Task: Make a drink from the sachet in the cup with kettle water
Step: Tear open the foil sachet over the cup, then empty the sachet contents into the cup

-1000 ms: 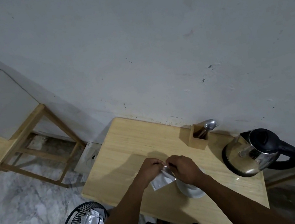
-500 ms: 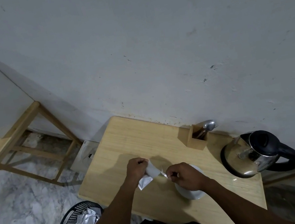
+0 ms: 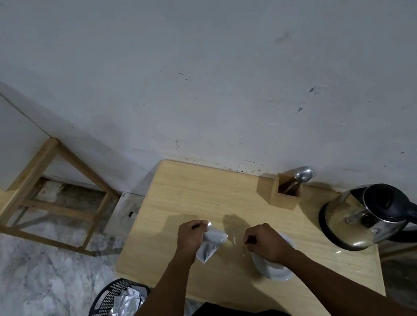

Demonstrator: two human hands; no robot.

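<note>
My left hand (image 3: 192, 239) grips a silvery white sachet (image 3: 212, 242) above the wooden table (image 3: 208, 196). My right hand (image 3: 264, 241) is closed on a thin torn-off strip (image 3: 244, 251), held apart from the sachet. Under and behind my right hand sits the white cup (image 3: 274, 268), mostly covered by the hand and wrist. A steel kettle (image 3: 363, 217) with a black lid and handle stands at the table's right end.
A wooden holder (image 3: 280, 191) with a spoon (image 3: 303, 173) stands by the wall behind the cup. A black mesh bin (image 3: 112, 314) with foil wrappers sits on the marble floor left of the table. A wooden frame (image 3: 50, 192) stands further left.
My hands have pulled apart: the left went left with the sachet, the right kept the torn strip over the cup. The sachet's top has been torn off.
</note>
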